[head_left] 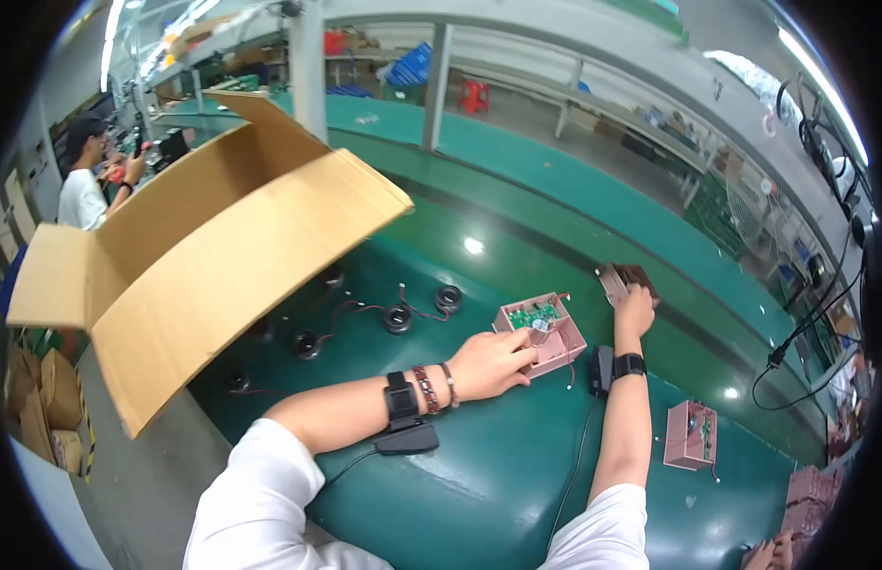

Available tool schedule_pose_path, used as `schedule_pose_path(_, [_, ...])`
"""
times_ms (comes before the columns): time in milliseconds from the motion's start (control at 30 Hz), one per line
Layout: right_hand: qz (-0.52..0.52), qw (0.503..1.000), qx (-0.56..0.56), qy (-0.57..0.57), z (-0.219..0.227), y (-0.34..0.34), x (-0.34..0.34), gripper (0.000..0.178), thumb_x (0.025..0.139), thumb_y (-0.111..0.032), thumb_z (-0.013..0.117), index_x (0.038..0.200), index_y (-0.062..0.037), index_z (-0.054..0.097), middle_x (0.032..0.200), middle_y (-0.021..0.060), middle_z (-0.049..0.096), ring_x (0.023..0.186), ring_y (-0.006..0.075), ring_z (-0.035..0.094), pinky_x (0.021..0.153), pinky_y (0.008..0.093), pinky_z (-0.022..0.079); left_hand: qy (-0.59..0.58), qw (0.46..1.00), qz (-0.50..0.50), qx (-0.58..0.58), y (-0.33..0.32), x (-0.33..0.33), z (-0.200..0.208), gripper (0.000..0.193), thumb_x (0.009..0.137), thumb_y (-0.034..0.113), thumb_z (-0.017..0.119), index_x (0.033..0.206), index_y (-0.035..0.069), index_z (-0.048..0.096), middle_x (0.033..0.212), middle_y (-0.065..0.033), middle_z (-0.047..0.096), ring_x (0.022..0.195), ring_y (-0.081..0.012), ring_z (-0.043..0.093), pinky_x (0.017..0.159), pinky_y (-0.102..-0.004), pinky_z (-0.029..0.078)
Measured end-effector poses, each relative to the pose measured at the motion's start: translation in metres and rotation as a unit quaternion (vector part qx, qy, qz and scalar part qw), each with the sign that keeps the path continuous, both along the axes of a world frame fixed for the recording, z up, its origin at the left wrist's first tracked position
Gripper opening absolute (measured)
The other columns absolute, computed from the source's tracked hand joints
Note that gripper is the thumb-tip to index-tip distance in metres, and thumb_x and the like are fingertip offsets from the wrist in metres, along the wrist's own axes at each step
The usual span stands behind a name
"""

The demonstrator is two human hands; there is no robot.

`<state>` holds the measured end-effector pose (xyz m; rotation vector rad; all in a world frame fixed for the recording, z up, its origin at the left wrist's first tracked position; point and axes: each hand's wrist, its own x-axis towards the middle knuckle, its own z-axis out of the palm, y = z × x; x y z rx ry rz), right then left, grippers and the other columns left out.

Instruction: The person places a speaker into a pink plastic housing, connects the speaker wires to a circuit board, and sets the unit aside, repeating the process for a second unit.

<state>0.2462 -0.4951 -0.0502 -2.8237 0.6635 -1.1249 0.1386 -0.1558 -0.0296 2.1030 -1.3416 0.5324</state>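
My left hand (488, 367) grips the near left wall of an open pink plastic box (561, 353), thumb outside and fingers reaching over the rim. Inside that box lie a green circuit board (534, 314) and a small round silvery part, and thin red wires hang out at its corners. Farther off to the right, my right hand (636, 306) is closed on the near side of a second pink box (614, 284), whose dark inside is partly covered by my fingers. Both boxes rest on the green work surface.
Several black round speakers (397, 318) with wires lie left of my hands, beside a large open cardboard box (241, 237). Another pink box (691, 435) stands at right, near stacked pink boxes (810, 499) and someone else's hands (772, 553). A person (87, 176) stands far left.
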Motion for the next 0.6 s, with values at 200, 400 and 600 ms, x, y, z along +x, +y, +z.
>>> schedule_pose_path(200, [0.014,0.995,-0.010,-0.102,-0.019,-0.037,-0.026,0.037,0.075,-0.011,0.072,0.108,-0.0038,0.057,0.114,0.0152,0.054,0.115,0.0376,0.050,0.095,0.0447,0.045,0.013,0.998,0.009,-0.057,0.002,-0.035,0.007,0.046,0.082,0.019,0.070,0.121,0.008,0.049,0.123,-0.0178,0.045,0.088,-0.0342,0.061,0.075,-0.0402,0.053])
schedule_pose_path(400, [0.149,0.959,-0.008,-0.242,0.010,0.051,-0.119,0.013,0.081,-0.002,0.063,0.093,-0.0016,0.058,0.100,0.0172,0.052,0.098,0.0400,0.050,0.084,0.0488,0.043,0.015,0.998,-0.057,-0.008,0.086,-0.106,0.030,0.035,0.083,0.018,0.069,0.113,0.009,0.053,0.120,-0.0130,0.046,0.088,-0.0289,0.061,0.072,-0.0387,0.052])
schedule_pose_path(600, [0.306,0.925,0.054,-0.217,0.010,0.145,-0.257,0.012,0.076,-0.002,0.067,0.086,-0.0036,0.060,0.084,0.0147,0.051,0.082,0.0351,0.048,0.074,0.0446,0.038,-0.074,0.993,0.090,0.010,0.145,-0.073,0.049,0.029,0.077,0.019,0.074,0.101,0.009,0.061,0.106,-0.0100,0.059,0.095,-0.0292,0.061,0.074,-0.0381,0.052])
